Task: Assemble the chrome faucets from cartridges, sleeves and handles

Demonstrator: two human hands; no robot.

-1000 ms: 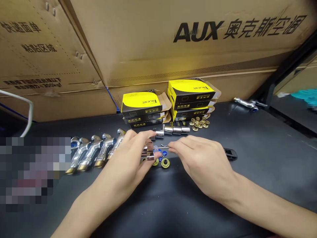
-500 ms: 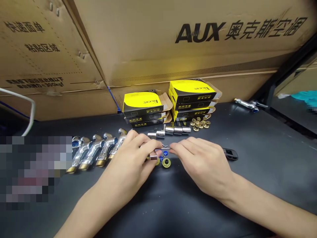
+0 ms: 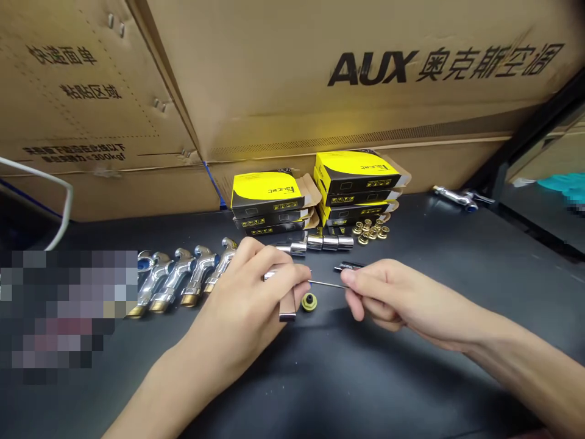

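Observation:
A chrome faucet handle (image 3: 287,310) is gripped in my left hand (image 3: 262,286), its flat lever pointing down below the fingers. My right hand (image 3: 388,292) pinches a thin metal rod, apparently a hex key (image 3: 326,283), between thumb and fingers. The rod's far end reaches my left fingertips, which hide where it meets the handle. Just below them stands a yellow-green valve cartridge (image 3: 309,302) with a black stem. Beyond my right hand lies a black lettered tool (image 3: 350,266), mostly hidden by that hand.
Chrome faucet bodies (image 3: 183,271) with brass threads stand in a row at left. Yellow-black faucet boxes (image 3: 356,177) are stacked behind, with chrome sleeves (image 3: 329,242) and brass fittings (image 3: 365,231) before them. Another faucet (image 3: 457,198) lies back right. Large cartons (image 3: 274,73) form the back wall.
My right hand has moved right and turned, showing more of the rod. The faucet handle in my left hand has tilted, its lever now lower. The black tool's lettered end has come into view.

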